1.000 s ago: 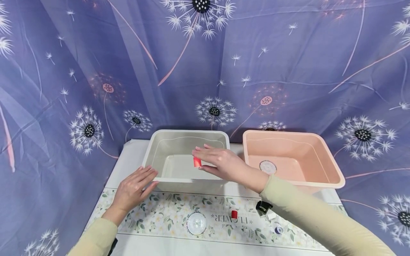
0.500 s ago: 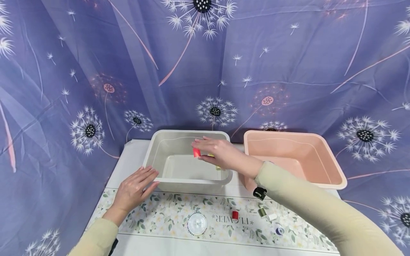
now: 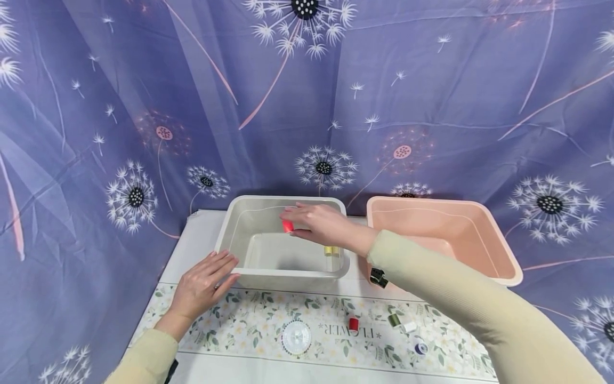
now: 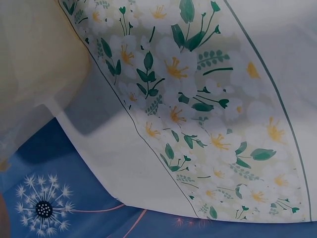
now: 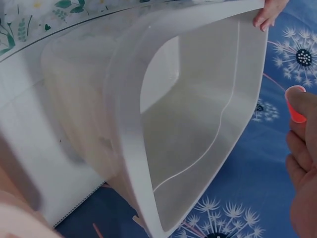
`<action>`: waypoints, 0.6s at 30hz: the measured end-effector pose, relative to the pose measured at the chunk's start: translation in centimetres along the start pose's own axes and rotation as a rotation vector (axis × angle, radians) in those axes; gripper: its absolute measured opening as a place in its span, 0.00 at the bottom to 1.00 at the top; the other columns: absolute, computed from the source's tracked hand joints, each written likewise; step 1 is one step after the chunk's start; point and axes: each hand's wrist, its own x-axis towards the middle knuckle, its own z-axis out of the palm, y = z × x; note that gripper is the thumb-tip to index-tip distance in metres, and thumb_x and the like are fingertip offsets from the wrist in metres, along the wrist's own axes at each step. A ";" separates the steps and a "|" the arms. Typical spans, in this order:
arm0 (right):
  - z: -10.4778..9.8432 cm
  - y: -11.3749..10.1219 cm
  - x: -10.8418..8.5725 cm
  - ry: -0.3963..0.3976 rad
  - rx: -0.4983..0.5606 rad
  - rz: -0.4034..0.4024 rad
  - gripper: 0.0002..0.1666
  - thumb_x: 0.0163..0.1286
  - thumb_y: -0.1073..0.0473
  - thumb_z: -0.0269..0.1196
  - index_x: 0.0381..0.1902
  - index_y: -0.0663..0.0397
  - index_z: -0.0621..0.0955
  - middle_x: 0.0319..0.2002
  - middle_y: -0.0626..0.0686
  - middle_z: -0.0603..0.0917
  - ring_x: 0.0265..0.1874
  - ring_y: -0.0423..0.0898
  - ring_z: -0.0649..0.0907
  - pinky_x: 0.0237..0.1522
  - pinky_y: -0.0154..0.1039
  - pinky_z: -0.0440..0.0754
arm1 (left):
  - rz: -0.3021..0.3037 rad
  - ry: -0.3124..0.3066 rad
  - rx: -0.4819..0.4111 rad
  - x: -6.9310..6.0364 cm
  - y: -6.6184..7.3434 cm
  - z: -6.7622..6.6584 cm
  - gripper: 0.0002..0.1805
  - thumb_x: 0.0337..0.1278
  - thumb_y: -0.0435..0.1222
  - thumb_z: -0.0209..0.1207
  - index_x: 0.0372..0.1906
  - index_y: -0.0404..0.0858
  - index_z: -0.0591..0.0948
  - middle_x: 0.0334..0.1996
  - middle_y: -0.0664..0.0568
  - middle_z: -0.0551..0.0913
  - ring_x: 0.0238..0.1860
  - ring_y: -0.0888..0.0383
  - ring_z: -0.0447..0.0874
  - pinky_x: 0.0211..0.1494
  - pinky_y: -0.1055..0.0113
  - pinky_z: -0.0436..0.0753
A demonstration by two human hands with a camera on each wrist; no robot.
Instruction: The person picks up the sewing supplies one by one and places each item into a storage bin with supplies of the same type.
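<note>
My right hand [image 3: 326,226] is over the grey bin [image 3: 268,272], pinching a bright red spool [image 3: 288,226] between thumb and fingers. The right wrist view also shows the red spool [image 5: 296,104] in the right hand [image 5: 304,144], at the right edge. Two yellowish spools [image 3: 331,250] lie inside the grey bin near its right wall, below my wrist. My left hand [image 3: 201,285] rests with extended fingers on the bin's front left corner. In the left wrist view only the tablecloth and a sleeve show plainly.
A pink bin [image 3: 501,266] stands to the right, partly behind my right sleeve. On the floral cloth lie a clear round pin wheel [image 3: 296,337], a dark red spool [image 3: 353,324], a green spool [image 3: 394,320], a white spool [image 3: 409,327] and a purple-and-white spool [image 3: 420,349].
My right hand has moved left and toward the bin's far side with the red spool. The yellowish spools and the green spool have come into view. The left hand has stayed on the bin.
</note>
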 end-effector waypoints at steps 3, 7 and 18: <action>0.3 0.1 0.5 -0.036 -0.014 0.003 0.28 0.77 0.54 0.70 0.70 0.56 0.82 0.68 0.53 0.84 0.70 0.55 0.81 0.76 0.49 0.77 | -0.004 -0.010 0.000 -0.1 0.0 0.0 0.39 0.86 0.60 0.39 0.54 0.34 0.90 0.50 0.41 0.92 0.54 0.43 0.91 0.63 0.43 0.88; 0.9 0.3 1.0 -0.066 -0.025 -0.006 0.27 0.77 0.54 0.70 0.69 0.56 0.82 0.68 0.54 0.84 0.70 0.55 0.81 0.76 0.49 0.77 | -0.012 -0.021 -0.002 -0.2 -0.1 0.0 0.39 0.86 0.61 0.39 0.55 0.34 0.90 0.51 0.42 0.92 0.56 0.43 0.91 0.64 0.43 0.88; 2.5 1.0 2.3 -0.118 -0.050 -0.051 0.23 0.77 0.54 0.69 0.65 0.57 0.84 0.66 0.54 0.86 0.70 0.56 0.81 0.76 0.49 0.77 | -0.008 -0.003 -0.002 -0.3 -0.2 0.2 0.39 0.86 0.61 0.41 0.55 0.34 0.90 0.51 0.42 0.92 0.55 0.43 0.91 0.63 0.42 0.88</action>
